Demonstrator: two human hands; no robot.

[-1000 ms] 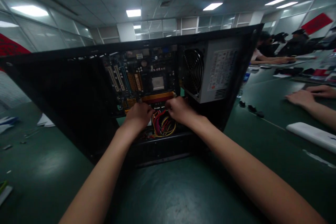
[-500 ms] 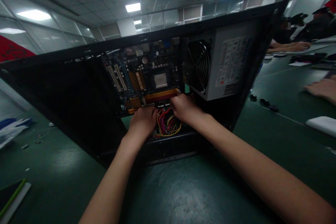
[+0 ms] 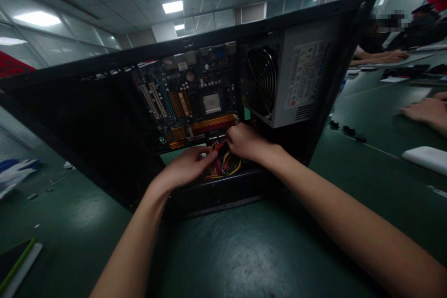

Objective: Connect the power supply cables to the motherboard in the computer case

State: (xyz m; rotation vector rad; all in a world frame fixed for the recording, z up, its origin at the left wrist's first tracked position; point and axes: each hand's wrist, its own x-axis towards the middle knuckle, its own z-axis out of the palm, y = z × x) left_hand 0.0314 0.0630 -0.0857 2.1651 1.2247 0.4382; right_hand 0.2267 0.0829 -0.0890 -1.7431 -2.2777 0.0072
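A black computer case (image 3: 80, 135) stands tilted before me with its side off. Inside, a bundle of red, yellow and black power cables (image 3: 230, 165) lies at the bottom. My left hand (image 3: 188, 165) has its thumb and fingers closed round part of the bundle from the left. Curled in a pinch, my right hand (image 3: 246, 141) holds a red strand of it; the fingertips are partly hidden. Just above both hands is the motherboard (image 3: 197, 88) with its orange and red memory slots (image 3: 214, 124). The power supply (image 3: 303, 81) with its fan sits at upper right.
The case stands on a green table (image 3: 240, 251). A green-edged dark object (image 3: 21, 260) lies at front left, plastic bags (image 3: 16, 172) behind it. To the right are small black parts (image 3: 349, 131), a white object (image 3: 424, 156) and another person's hand (image 3: 426, 114).
My left hand has turned, its thumb now reaching over the cables, and the wrist has dropped left. A red strand now stretches up to my right hand, which stays in nearly the same place.
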